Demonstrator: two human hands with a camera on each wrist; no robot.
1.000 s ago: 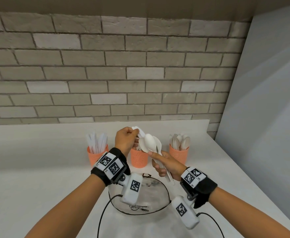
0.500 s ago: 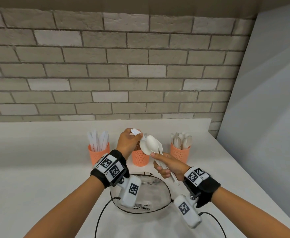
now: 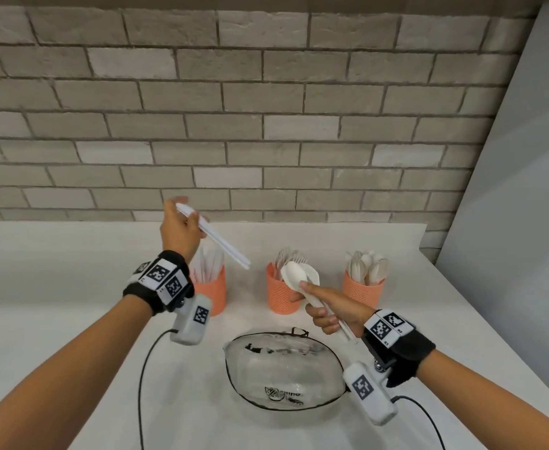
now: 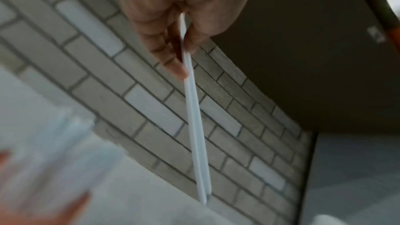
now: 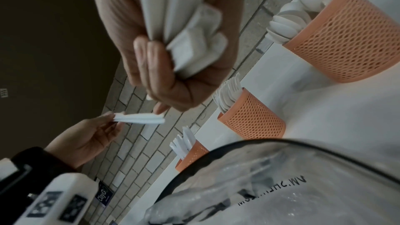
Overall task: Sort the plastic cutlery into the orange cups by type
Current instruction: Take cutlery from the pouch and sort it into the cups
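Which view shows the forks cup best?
Right wrist: the forks cup sits unobstructed, tines and mesh sharp. In the head view, the forks cup is partly covered by spoons held in the right hand. Left wrist doesn't show it.

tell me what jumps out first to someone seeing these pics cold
Three orange cups in a row on the white counter, below the brick wall. Above the left cup, the left hand pinches slim white knives; in front of the middle cup, the right hand grips white spoons.
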